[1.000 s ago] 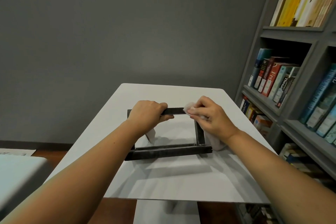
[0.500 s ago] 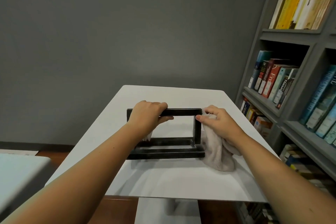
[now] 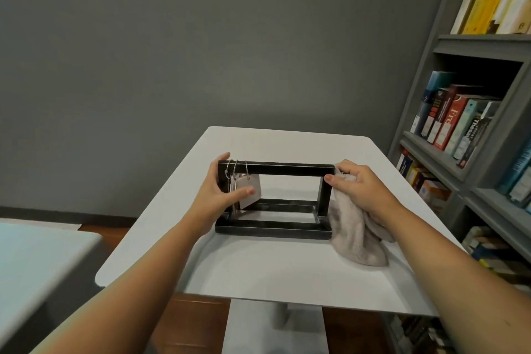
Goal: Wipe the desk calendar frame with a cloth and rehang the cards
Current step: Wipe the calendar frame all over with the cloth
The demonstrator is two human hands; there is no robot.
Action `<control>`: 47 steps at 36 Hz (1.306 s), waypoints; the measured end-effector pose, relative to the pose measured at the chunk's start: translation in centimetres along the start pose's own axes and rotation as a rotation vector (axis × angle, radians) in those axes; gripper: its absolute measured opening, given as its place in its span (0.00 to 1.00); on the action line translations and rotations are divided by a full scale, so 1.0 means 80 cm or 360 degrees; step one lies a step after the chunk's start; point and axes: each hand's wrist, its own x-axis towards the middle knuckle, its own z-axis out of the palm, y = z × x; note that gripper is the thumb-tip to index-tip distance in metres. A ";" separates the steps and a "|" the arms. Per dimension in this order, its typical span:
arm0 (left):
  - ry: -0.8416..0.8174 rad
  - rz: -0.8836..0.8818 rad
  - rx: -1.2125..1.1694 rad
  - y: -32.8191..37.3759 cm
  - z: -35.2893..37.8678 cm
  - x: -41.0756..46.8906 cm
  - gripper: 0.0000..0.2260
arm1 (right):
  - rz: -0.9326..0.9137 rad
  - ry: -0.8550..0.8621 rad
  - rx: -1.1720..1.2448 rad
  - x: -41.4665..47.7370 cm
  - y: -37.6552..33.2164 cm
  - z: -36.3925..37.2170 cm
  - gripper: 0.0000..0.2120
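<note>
Frame [image 3: 287, 169] stands on desk [image 3: 287, 273], long axis 9-to-3 o'clock. Cards [image 3: 250, 191] hang at 9 o'clock end, pinched by left hand [image 3: 218, 192]. Right hand [image 3: 359, 184] fingers clamp cloth [image 3: 356, 236] against 3 o'clock post.

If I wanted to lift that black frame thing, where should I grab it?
Probably the top bar, at its bare middle, from above. It is slim and level, with open space under it for fingers. The card rings crowd its left end, and the right hand holds the cloth at the right post.
</note>
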 end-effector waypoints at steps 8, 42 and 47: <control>-0.0189 -0.0200 -0.0217 0.003 0.005 0.009 0.21 | 0.0017 -0.0050 0.0066 -0.002 0.000 -0.002 0.05; 0.0017 -0.0002 -0.0367 -0.002 0.011 -0.002 0.13 | 0.0081 -0.0042 0.0164 -0.014 0.000 0.004 0.08; 0.0067 0.0000 -0.0461 0.007 0.009 0.000 0.15 | 0.0255 0.0279 0.0312 -0.014 0.016 0.006 0.03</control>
